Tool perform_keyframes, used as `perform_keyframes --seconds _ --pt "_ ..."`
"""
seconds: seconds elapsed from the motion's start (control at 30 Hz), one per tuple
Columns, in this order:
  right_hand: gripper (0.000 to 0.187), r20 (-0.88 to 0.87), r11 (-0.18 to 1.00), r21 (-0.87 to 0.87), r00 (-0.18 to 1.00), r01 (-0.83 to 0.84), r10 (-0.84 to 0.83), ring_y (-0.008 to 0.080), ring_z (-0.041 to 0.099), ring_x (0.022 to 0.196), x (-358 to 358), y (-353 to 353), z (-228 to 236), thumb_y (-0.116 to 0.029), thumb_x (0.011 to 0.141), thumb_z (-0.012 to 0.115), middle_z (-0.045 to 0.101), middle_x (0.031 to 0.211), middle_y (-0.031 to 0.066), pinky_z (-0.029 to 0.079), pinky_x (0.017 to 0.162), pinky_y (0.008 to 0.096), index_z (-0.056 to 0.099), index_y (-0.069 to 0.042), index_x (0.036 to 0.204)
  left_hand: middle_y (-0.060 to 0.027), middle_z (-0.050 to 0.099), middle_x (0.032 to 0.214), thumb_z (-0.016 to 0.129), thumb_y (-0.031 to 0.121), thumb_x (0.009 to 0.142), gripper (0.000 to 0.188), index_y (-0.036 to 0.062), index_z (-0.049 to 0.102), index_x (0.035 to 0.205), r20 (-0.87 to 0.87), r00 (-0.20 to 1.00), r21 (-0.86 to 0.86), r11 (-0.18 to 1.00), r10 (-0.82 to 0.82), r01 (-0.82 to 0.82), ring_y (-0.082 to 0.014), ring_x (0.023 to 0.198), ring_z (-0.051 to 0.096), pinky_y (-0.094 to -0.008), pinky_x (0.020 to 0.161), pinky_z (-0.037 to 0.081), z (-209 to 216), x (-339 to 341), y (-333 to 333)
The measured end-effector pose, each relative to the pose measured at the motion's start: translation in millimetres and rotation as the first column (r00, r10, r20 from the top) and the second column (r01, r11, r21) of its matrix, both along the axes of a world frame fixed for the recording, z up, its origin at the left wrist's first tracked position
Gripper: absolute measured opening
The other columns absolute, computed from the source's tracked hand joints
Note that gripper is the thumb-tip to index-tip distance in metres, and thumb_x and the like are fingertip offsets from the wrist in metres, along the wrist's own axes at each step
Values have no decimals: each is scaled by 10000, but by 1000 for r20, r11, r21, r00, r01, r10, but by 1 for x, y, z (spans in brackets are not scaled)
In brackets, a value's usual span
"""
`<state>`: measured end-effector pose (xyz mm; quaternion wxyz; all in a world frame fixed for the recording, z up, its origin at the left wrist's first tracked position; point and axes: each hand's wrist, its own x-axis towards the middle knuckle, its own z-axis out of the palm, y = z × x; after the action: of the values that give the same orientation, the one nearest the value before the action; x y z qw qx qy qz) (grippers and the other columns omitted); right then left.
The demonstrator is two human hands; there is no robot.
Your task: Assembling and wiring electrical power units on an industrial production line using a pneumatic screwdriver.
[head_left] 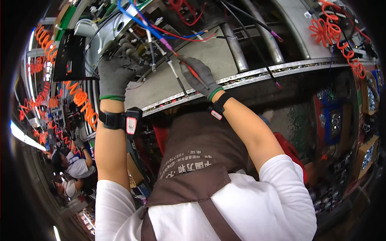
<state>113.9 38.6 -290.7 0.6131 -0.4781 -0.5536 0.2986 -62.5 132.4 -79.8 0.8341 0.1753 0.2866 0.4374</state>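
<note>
My left hand (116, 70), in a grey glove with a green cuff, rests by the metal casing (116, 27) of an electrical unit. Its fingers are bent but apart, and the tips are partly hidden among parts. Closed around a slim red pen-shaped tool (195, 72), my right hand (198, 77) wears a matching glove. The tool lies slantwise across the palm. Just above its fingers ends a blue cable with a purple sleeve (165, 43). Between my hands hang thin cables with metal lugs (173, 70), over a grey plate (161, 88).
Metal rollers (265, 38) run to the right of the plate, behind a metal rail (257, 72). Black cables with pink-sleeved lugs (276, 36) hang over them. Coiled red hoses (323, 30) and orange hoses (80, 102) hang at both sides. Other people (76, 166) work at far left.
</note>
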Motion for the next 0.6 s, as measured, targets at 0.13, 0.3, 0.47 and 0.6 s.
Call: perform_keyframes --seconds 0.13,0.3,0.47,0.6 --pt "328 74 999 15 997 29 -30 333 629 974 -2 1 -4 -228 951 546 656 1013 153 504 849 410 593 -92 1245 -52 623 934 599 192 903 316 -38 563 1116 -28 999 -24 999 29 -30 -159 839 572 -306 734 465 -1 7 -3" --pt "328 90 1000 21 996 12 -14 364 609 958 -8 11 -4 -235 941 541 643 1000 146 497 832 451 578 -101 1238 -67 640 908 599 206 899 280 -25 600 1057 -97 995 -34 999 7 -10 -171 816 609 -313 727 517 1 9 -11" --pt "315 150 1000 21 989 9 -12 359 607 955 -6 18 -1 -238 941 531 641 1017 144 499 822 454 580 -110 1224 -141 670 921 615 248 882 365 -73 616 1056 -90 996 -21 1000 20 -22 -215 824 659 -324 704 558 -3 8 -15" --pt "295 205 998 -4 977 64 -61 360 605 941 -8 17 6 -215 927 544 642 993 143 498 811 457 588 -113 1200 -54 647 885 636 231 884 286 -11 615 1036 -146 989 -46 999 17 -24 -168 819 623 -319 737 526 -4 11 -22"
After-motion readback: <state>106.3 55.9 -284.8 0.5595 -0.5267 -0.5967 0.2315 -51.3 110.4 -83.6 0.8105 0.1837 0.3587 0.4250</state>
